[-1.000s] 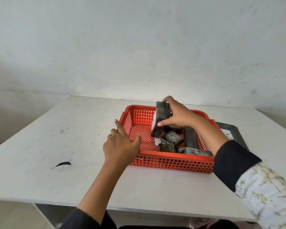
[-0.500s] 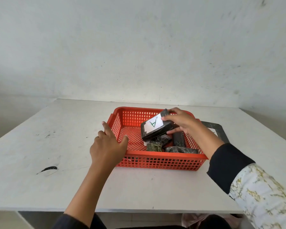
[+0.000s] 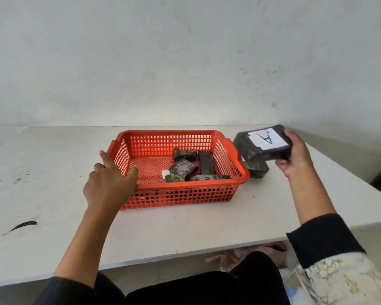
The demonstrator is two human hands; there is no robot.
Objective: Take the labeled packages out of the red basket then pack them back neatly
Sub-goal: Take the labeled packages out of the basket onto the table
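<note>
A hand is holding the "A" package beside the red basket.
The right hand (image 3: 295, 158) is gripping the "A" package (image 3: 264, 144) just right of the red basket (image 3: 180, 194), above another dark package (image 3: 256, 170). The left hand (image 3: 110, 183) is lying spread open on the basket's near left corner. Five small dark packages (image 3: 183, 167) are sitting inside.

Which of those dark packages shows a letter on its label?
The package in the right hand, outside the basket: its white label reads "A". Those in the basket show no readable letter.
</note>
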